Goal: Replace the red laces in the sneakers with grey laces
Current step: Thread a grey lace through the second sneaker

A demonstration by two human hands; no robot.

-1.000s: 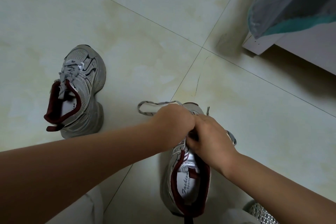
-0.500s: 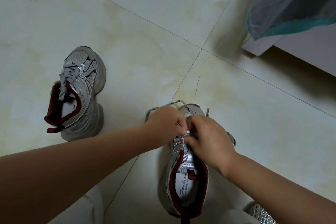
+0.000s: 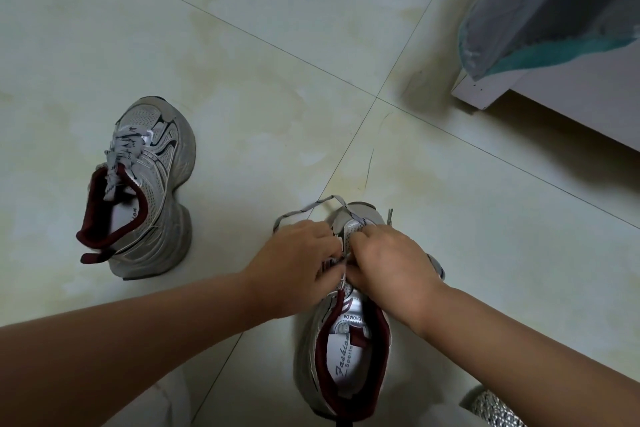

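Sneakers: 2, on tiled floor (image 3: 277, 45) | near sneaker (image 3: 346, 367) under both hands | left hand (image 3: 294, 260) fingers curled, pinching grey lace (image 3: 304, 211) | right hand (image 3: 391, 260) pinching same lace at the eyelets, touching left hand | lace loop just beyond left hand | far sneaker (image 3: 152, 191) well left of grip, grey-laced.
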